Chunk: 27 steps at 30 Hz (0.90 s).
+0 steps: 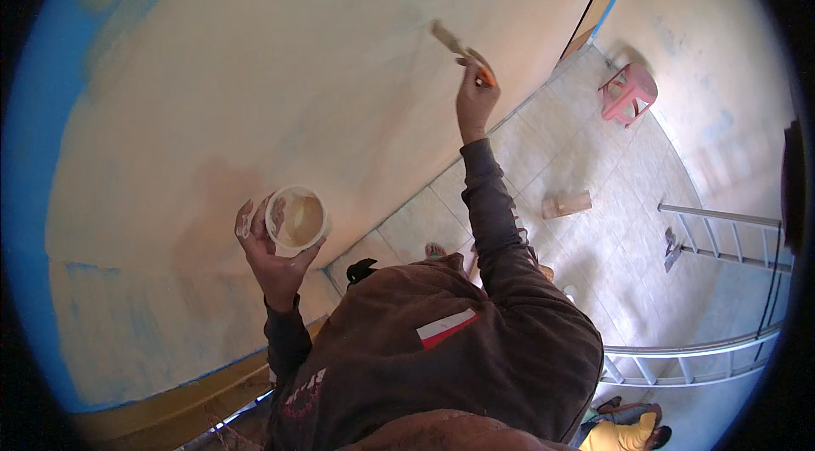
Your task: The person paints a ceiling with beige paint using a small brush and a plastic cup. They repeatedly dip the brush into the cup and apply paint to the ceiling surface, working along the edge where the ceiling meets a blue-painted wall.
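Before the cream wall, we held a tub low on the left and a brush higher on the right.

Our left hand cupped the white tub from below, fingers and thumb spread around its side; our right hand pinched the brush around its orange handle, the bristles pointing up and left, though we could not tell whether they met the wall. We judged the tub light, thin-walled and slightly flexible, perhaps slippery where wet; the pale paint inside would likely shift with tilting, so a broad hold around the side seemed best. The brush looked light too, stiff in the handle and softer at the tip, so best gripped behind the bristles.
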Available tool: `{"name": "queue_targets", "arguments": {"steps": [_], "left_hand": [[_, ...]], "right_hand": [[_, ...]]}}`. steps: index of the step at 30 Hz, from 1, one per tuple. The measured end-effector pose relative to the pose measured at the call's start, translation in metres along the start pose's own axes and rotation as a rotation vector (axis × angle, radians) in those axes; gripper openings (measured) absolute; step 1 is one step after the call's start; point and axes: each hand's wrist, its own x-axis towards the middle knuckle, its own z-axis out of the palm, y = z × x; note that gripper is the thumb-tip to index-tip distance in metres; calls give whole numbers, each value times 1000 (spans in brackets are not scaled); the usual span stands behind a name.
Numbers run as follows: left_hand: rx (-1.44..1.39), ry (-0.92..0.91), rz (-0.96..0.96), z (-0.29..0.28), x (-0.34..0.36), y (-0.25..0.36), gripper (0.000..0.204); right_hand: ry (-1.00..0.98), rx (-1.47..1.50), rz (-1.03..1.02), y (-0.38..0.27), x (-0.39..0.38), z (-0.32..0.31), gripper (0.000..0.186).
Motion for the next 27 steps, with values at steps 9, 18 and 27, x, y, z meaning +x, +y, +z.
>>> {"name": "queue_targets", "arguments": {"steps": [9, 18, 27], "left_hand": [[72, -37, 39, -5, 0, -3, 116], [117, 0, 34, -2, -4, 3, 118], [167, -42, 62, -3, -1, 11, 118]], "right_hand": [[151, -562, 84, 120, 18, -24, 32], [-75, -506, -147, 42, -70, 24, 32], [-844, -51, 181, -1, -129, -4, 29]]}}
